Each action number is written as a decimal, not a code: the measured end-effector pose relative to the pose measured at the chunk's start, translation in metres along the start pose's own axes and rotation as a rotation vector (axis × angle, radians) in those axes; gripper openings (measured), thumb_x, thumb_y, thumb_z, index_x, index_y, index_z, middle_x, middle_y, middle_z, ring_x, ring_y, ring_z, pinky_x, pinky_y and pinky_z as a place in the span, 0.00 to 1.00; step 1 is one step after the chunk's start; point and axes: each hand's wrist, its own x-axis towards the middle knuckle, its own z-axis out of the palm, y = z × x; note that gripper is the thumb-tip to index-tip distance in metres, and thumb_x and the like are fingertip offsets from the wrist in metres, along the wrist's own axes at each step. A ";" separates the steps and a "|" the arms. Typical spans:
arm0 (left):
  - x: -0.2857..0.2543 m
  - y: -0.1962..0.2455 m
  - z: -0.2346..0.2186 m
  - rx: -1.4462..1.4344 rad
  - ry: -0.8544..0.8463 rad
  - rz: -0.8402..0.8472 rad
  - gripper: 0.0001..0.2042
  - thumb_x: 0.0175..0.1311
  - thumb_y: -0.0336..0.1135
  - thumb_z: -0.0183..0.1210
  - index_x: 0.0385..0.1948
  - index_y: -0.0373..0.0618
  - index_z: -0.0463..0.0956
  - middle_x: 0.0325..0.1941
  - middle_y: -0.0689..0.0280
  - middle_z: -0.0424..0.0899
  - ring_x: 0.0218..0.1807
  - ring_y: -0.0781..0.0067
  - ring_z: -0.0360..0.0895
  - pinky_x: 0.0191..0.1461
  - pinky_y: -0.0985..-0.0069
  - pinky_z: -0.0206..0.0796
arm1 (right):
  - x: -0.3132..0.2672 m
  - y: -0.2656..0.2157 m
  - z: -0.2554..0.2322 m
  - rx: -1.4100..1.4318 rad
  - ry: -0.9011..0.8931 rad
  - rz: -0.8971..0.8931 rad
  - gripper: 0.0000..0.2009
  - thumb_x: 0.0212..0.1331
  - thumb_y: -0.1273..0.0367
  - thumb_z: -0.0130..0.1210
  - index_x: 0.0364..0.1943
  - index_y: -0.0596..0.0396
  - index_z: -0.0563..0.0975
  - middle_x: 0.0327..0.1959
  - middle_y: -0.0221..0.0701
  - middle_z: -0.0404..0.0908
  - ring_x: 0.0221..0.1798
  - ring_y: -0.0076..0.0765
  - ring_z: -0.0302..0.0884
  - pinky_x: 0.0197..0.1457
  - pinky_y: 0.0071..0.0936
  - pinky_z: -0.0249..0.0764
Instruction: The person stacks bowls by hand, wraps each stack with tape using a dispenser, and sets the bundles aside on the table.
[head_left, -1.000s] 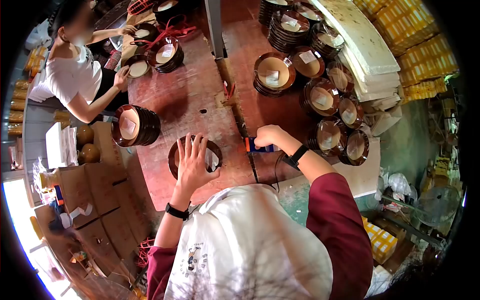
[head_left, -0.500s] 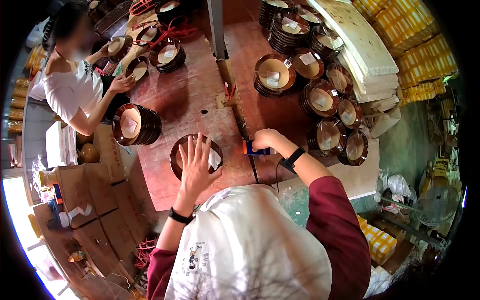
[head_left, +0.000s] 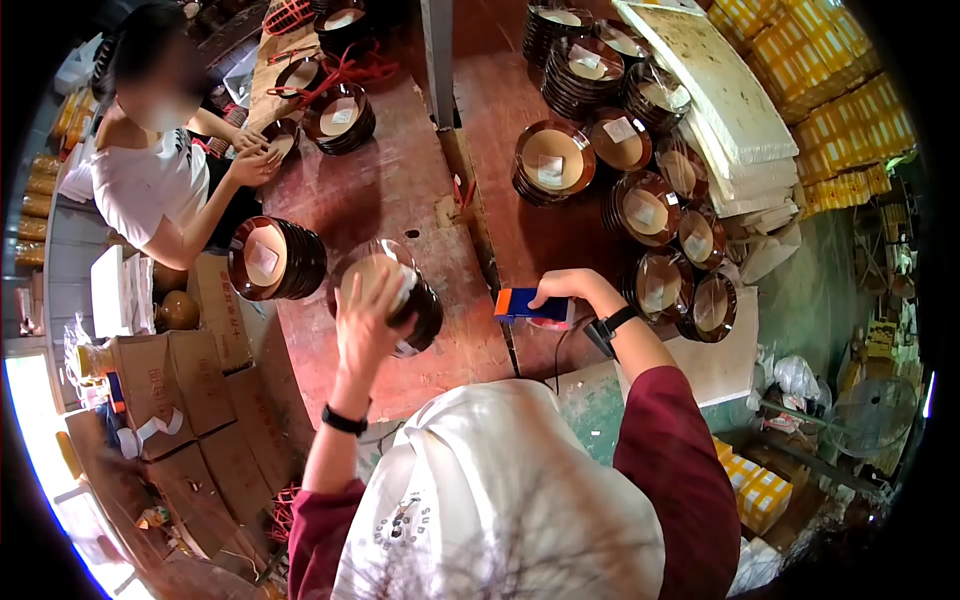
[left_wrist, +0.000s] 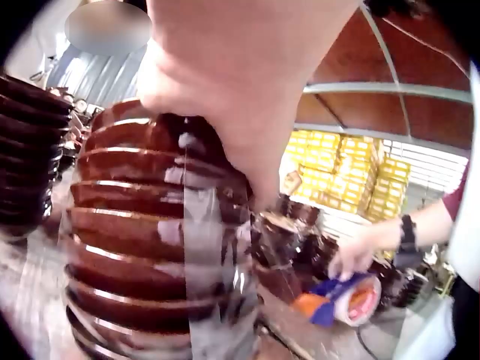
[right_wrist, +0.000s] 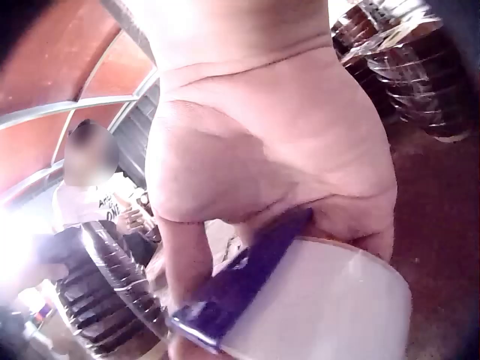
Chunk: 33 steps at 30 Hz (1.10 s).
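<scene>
From where I stand, a standing stack of bowls [head_left: 290, 262] sits on the left of the red table [head_left: 355, 385], near the leaning stack of bowls [head_left: 428, 308] in front of the worker. If that one swung outward, I think the two could knock and chip.

The left hand [head_left: 365, 318] lies over the leaning stack with its fingers extended, not clenched; whether their tips hook a rim, I cannot tell. With so much weight tilted, a weak hold could let the upper bowls slide out of line. A clear strip [left_wrist: 204, 259] runs down the stack's side; should it be slack or crooked, it would do little to stop that.

Further right, the gap [head_left: 482, 238] between the table's boards might catch a bowl's edge — a small thing, but enough to topple the lot. The right hand's [head_left: 572, 287] fingers grasp the blue dispenser [head_left: 537, 304]; careless handling could nick skin on its cutting end, if that is sharp. The black cord [head_left: 558, 352] beside that wrist could snag, and a wide elbow might bump the right-hand stacks [head_left: 657, 285].
</scene>
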 end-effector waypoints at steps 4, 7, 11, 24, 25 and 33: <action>0.069 -0.056 -0.002 -0.330 -0.062 -0.129 0.27 0.52 0.48 0.72 0.57 0.58 0.83 0.51 0.60 0.89 0.50 0.58 0.86 0.53 0.67 0.79 | 0.003 0.008 -0.003 0.424 0.000 -0.016 0.16 0.55 0.54 0.65 0.41 0.48 0.87 0.39 0.29 0.88 0.40 0.34 0.82 0.47 0.33 0.71; 0.104 -0.085 -0.001 -0.276 -0.253 -0.221 0.27 0.51 0.54 0.70 0.57 0.62 0.84 0.44 0.56 0.90 0.45 0.56 0.87 0.51 0.64 0.78 | 0.023 0.010 0.001 0.684 0.018 -0.057 0.14 0.61 0.60 0.63 0.43 0.55 0.86 0.37 0.31 0.89 0.36 0.30 0.83 0.45 0.27 0.76; 0.135 -0.092 0.006 -0.299 -0.310 -0.262 0.27 0.49 0.56 0.70 0.53 0.60 0.86 0.43 0.57 0.90 0.44 0.56 0.88 0.51 0.64 0.78 | 0.047 0.026 0.037 1.170 -0.231 -0.259 0.12 0.67 0.66 0.56 0.41 0.65 0.81 0.29 0.37 0.85 0.23 0.32 0.81 0.31 0.26 0.80; 0.225 -0.109 0.059 -0.142 -0.536 -0.591 0.28 0.40 0.61 0.71 0.43 0.56 0.90 0.44 0.62 0.91 0.49 0.59 0.87 0.53 0.64 0.77 | 0.102 0.024 0.126 1.760 -0.424 -0.197 0.15 0.70 0.59 0.55 0.38 0.60 0.79 0.28 0.33 0.81 0.27 0.33 0.80 0.32 0.26 0.80; 0.226 -0.105 0.062 -0.115 -0.551 -0.617 0.28 0.40 0.61 0.71 0.43 0.56 0.90 0.45 0.62 0.91 0.49 0.59 0.87 0.53 0.64 0.77 | 0.088 0.027 0.136 1.771 -0.421 -0.173 0.15 0.70 0.59 0.55 0.37 0.60 0.79 0.28 0.33 0.81 0.27 0.33 0.79 0.32 0.27 0.80; 0.183 -0.172 0.114 -0.165 -0.448 -0.893 0.31 0.46 0.57 0.69 0.47 0.40 0.86 0.53 0.50 0.87 0.55 0.51 0.86 0.60 0.60 0.76 | 0.032 0.041 0.146 2.007 -0.406 -0.248 0.15 0.73 0.60 0.50 0.36 0.56 0.80 0.22 0.31 0.79 0.23 0.31 0.76 0.29 0.26 0.75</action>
